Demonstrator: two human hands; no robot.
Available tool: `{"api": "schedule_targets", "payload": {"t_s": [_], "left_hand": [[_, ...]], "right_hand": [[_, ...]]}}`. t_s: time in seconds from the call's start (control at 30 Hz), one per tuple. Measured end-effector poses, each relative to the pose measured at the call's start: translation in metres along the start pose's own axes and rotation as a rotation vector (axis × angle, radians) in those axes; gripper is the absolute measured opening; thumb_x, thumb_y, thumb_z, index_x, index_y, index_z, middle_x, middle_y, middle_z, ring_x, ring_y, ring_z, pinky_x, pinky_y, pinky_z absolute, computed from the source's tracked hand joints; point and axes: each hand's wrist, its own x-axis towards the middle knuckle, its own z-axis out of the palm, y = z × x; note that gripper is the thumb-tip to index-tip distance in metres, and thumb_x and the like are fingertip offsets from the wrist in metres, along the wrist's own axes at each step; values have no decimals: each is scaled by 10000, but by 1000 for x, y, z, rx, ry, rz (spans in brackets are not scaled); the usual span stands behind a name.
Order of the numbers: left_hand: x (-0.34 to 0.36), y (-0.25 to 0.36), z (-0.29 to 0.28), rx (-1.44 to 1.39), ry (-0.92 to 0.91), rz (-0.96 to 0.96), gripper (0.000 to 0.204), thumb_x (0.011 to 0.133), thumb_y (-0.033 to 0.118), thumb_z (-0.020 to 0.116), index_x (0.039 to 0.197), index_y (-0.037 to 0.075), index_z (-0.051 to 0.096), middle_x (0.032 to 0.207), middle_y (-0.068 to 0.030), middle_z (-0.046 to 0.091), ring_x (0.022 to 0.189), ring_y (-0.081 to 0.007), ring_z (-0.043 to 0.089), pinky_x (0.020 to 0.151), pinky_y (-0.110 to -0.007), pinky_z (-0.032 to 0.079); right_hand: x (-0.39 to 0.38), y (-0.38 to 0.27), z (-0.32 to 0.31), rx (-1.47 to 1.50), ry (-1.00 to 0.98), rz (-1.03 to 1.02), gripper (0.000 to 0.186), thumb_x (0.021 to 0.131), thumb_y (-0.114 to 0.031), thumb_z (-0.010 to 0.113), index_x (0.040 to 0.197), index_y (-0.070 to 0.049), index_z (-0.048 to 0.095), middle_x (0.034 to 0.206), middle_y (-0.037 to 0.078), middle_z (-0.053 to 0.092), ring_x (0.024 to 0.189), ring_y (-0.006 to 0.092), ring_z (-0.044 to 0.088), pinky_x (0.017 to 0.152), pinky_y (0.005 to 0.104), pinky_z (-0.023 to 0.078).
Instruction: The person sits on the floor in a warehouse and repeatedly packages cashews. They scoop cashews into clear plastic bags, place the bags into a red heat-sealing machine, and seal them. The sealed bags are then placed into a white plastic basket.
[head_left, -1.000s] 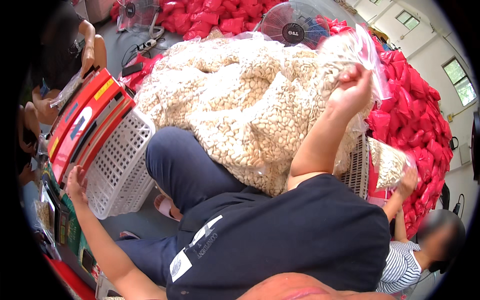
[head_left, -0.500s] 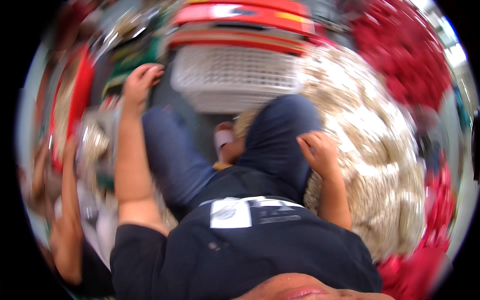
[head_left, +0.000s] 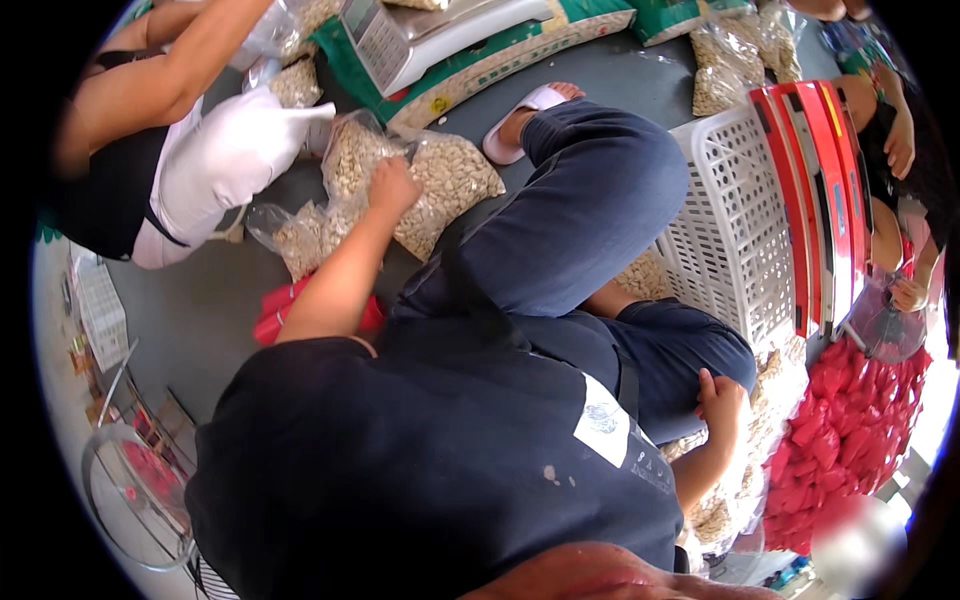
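Observation:
My left hand (head_left: 395, 188) reaches out to the left, its fingers closed on the top of a clear plastic bag (head_left: 358, 155) filled with pale, seed-like pieces. A second filled bag (head_left: 450, 185) leans beside it, and a smaller bag (head_left: 300, 240) lies nearer. Between the first two bags my hand covers part of the plastic. Close to my right knee, my right hand (head_left: 722, 402) has curled fingers and a raised thumb, with nothing seen in it. Loose pale pieces in a large clear sack (head_left: 725, 515) lie beside that forearm.
A white perforated basket (head_left: 735, 220) stands right of my legs, next to red trays (head_left: 815, 200). Beyond it is a heap of red packets (head_left: 850, 420). Co-workers sit at left and right. A scale (head_left: 410, 45) rests on a green sack (head_left: 480, 85); a fan (head_left: 135, 490) stands lower left.
My view has swung left, so the basket and red trays now appear at the right. My left hand, earlier raised with nothing seen in it, is now on the bag.

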Motion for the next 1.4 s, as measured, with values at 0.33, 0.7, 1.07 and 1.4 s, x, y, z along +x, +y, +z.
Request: {"api": "schedule_targets", "payload": {"t_s": [0.33, 0.7, 1.07, 1.4], "left_hand": [[48, -24, 35, -635, -10, -354, 1251, 525, 660, 657, 1239, -182, 70, 1260, -333, 275, 1144, -362, 382, 918, -344, 355], [57, 36, 30, -955, -679, -892, 1013, 609, 619, 584, 1369, 145, 111, 1418, -125, 99, 1212, -433, 218, 840, -635, 285], [112, 4, 107, -1247, -487, -913, 193, 788, 225, 460, 916, 89, 416, 781, -82, 391, 584, -220, 399, 477, -379, 323], [50, 164, -181, -1759, -602, -67, 129, 863, 180, 458, 745, 131, 444, 524, 55, 338, 381, -43, 290, 321, -184, 194]], "right_hand": [[28, -34, 4, 121, 230, -201, 231, 795, -243, 572, 818, -15, 604, 688, 121, 607, 625, 208, 595, 590, 295, 450], [54, -13, 22, 37, 457, 48, 315, 797, -391, 503, 675, -125, 621, 515, 11, 570, 557, 206, 585, 542, 340, 443], [43, -10, 18, 156, 622, -60, 266, 773, -351, 544, 675, -118, 627, 596, 86, 593, 598, 265, 588, 547, 367, 455], [14, -7, -75, 570, 449, -383, 218, 749, -245, 593, 792, -34, 630, 679, 111, 608, 650, 255, 592, 605, 345, 459]]}}
